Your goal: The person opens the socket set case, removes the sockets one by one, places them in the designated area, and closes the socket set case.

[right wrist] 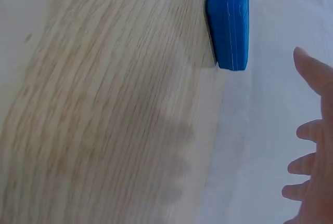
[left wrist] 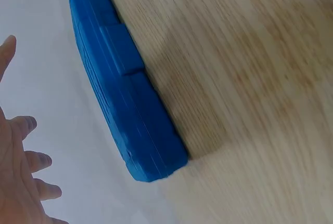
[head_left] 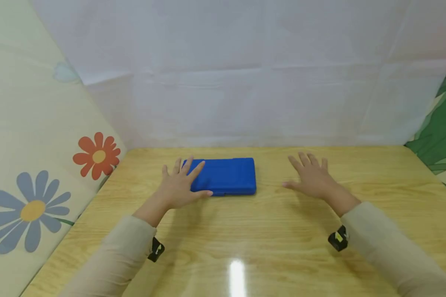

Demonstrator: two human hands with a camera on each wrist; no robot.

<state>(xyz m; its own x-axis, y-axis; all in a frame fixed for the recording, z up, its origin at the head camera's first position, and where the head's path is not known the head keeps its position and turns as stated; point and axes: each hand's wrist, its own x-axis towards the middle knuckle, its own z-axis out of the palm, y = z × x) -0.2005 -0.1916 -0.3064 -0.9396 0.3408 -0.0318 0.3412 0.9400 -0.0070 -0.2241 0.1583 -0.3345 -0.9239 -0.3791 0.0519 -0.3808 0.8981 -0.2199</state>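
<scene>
A flat blue plastic case lies closed on the wooden table, its long side facing me. In the left wrist view, a latch-like raised piece shows midway along the edge of the case. My left hand hovers over the left end of the case with fingers spread, holding nothing. To the right of the case, and apart from it, my right hand is above the table with its fingers spread too. Only one end of the case appears in the right wrist view, away from the right hand.
The wooden table reaches back to a white cloth hanging behind it. Flower-patterned fabric covers the left side, and a green leaf print shows at the right. Small black devices sit at both wrists.
</scene>
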